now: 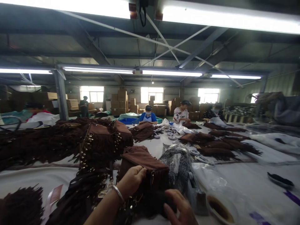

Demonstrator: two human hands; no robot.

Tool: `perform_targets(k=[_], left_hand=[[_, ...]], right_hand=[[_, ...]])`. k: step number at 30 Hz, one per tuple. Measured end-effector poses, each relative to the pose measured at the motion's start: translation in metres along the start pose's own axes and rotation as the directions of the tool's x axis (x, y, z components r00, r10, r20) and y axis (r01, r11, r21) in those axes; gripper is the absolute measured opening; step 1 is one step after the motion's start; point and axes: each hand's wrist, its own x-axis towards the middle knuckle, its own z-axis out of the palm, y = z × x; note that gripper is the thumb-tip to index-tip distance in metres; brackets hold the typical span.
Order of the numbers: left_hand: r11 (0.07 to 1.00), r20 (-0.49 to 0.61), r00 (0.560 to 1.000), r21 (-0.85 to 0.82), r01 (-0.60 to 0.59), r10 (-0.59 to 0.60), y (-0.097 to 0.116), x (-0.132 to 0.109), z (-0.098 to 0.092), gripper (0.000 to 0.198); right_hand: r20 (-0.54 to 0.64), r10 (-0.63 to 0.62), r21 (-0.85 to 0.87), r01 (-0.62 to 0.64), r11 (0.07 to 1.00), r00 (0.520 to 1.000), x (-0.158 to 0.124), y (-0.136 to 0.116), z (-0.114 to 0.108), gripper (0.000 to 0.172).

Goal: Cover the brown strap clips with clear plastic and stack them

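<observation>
A brown suede-like bag (146, 162) with a metal zip pull stands in front of me on the table. My left hand (133, 180), with a silver bangle at the wrist, pinches the bag's upper edge between thumb and fingers. Low in the view, my right hand (179, 204) is curled round a black, blocky thing (159, 201), which is blurred and too dark to name. It is against or just before the bag's lower front; contact cannot be made out. Dark straps with gold-coloured clasps (103, 191) lie left of my left forearm.
More brown fringed bags (96, 137) are heaped at the left. A pink comb (54, 195) lies nearer. To the right are patterned grey cloth (175, 159), clear plastic (208, 175), a bowl of brown liquid (220, 209) and a black brush-like item (280, 180). Several people work across the table.
</observation>
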Motion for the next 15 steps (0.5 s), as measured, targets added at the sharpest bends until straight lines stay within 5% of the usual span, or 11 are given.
perform_targets(k=[3, 5, 7, 10, 12, 15], left_hand=[[0.949, 0.059, 0.997, -0.307, 0.072, -0.057, 0.018, -0.008, 0.013, 0.045], [0.818, 0.107, 0.986, -0.551, 0.167, -0.129, 0.023, -0.009, 0.018, 0.046], [0.685, 0.147, 0.972, -0.69, 0.234, -0.184, 0.023, -0.008, 0.022, 0.046], [0.587, 0.163, 0.958, -0.762, 0.274, -0.235, 0.012, -0.007, 0.031, 0.045], [0.625, 0.13, 0.954, -0.73, 0.276, -0.27, -0.002, -0.012, 0.041, 0.046], [0.895, -0.025, 0.977, -0.405, 0.185, -0.213, -0.03, -0.029, 0.059, 0.04]], right_hand=[[-0.031, 0.143, 0.195, -0.135, 0.972, 0.989, 0.036, -0.014, 0.009, 0.052], [0.019, 0.24, 0.354, -0.231, 0.906, 0.971, 0.05, -0.024, 0.015, 0.053], [0.168, 0.311, 0.532, -0.352, 0.77, 0.935, 0.055, -0.028, 0.02, 0.044], [0.502, 0.307, 0.67, -0.588, 0.454, 0.809, 0.043, -0.017, 0.023, 0.046], [0.614, 0.261, 0.666, -0.666, 0.337, 0.745, 0.022, -0.003, 0.019, 0.056], [0.55, 0.28, 0.589, -0.603, 0.539, 0.787, -0.024, 0.014, 0.006, 0.046]])
